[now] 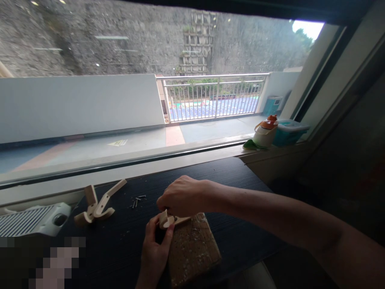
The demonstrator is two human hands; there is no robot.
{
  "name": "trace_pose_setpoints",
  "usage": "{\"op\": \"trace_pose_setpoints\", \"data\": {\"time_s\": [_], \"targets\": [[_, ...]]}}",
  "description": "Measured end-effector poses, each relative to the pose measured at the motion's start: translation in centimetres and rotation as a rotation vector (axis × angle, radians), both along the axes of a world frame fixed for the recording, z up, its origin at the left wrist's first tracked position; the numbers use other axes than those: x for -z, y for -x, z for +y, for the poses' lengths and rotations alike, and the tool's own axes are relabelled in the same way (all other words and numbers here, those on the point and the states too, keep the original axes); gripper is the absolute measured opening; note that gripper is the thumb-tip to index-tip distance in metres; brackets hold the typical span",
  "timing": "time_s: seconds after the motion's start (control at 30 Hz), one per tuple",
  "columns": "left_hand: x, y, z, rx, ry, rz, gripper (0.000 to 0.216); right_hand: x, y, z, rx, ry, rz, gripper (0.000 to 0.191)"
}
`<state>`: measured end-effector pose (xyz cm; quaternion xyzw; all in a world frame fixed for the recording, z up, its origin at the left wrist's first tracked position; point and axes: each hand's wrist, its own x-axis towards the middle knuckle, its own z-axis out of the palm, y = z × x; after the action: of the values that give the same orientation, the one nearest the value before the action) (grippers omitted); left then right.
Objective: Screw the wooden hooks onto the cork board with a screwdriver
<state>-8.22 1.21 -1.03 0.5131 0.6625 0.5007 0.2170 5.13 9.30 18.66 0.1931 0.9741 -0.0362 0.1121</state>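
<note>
My left hand [156,245] grips a pale wooden hook [167,221] between thumb and fingers at its curved end. The hook rests on the top end of a brown block [194,253] that looks wrapped in clear film and is dotted with small holes. Over the hook, my right hand [186,196] is closed with its knuckles up. Whatever its fingers hold is hidden beneath it. A small dark spot, perhaps a screw or hole, shows in the wood just under the right hand. Two more wooden hooks [98,206] lie to the left, beside several loose screws [137,200].
The black table [240,176] stands against a window ledge [138,164]. On the ledge are a bottle with an orange lid [266,130], a green item [254,144] and a teal box [290,132]. A white slatted device [36,218] sits at left; the lower-left corner is pixelated.
</note>
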Motion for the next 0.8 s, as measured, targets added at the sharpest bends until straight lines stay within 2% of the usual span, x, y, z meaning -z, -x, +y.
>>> {"op": "trace_pose_setpoints", "data": {"time_s": [0.1,0.23,0.3,0.43,0.53,0.6,0.67,0.8], "targets": [[0.1,0.0,0.0,-0.011,-0.001,-0.008,0.045,0.7,0.3,-0.3,0.029,0.003,0.018,0.018],[0.2,0.0,0.1,-0.002,-0.003,-0.006,0.043,1.6,0.4,-0.3,0.263,-0.004,0.102,0.029],[0.3,0.1,0.1,0.007,-0.01,-0.009,0.044,1.6,0.2,-0.1,0.33,-0.029,0.11,0.033],[0.4,0.1,0.1,0.004,-0.021,-0.012,0.044,0.7,-0.2,0.3,0.282,-0.072,0.095,0.043],[0.2,0.1,0.1,-0.001,-0.028,-0.001,0.042,0.1,-0.3,0.2,0.13,-0.03,0.073,0.027],[0.1,0.0,0.0,-0.004,-0.026,0.003,0.041,0.1,-0.1,0.0,0.049,0.02,0.036,0.023],[-0.1,0.0,0.1,-0.005,-0.023,0.004,0.04,0.4,0.1,-0.2,0.068,0.042,0.023,0.024],[-0.1,0.0,0.1,0.0,-0.036,-0.003,0.04,1.5,0.1,-0.6,0.229,-0.014,0.086,0.026]]}}
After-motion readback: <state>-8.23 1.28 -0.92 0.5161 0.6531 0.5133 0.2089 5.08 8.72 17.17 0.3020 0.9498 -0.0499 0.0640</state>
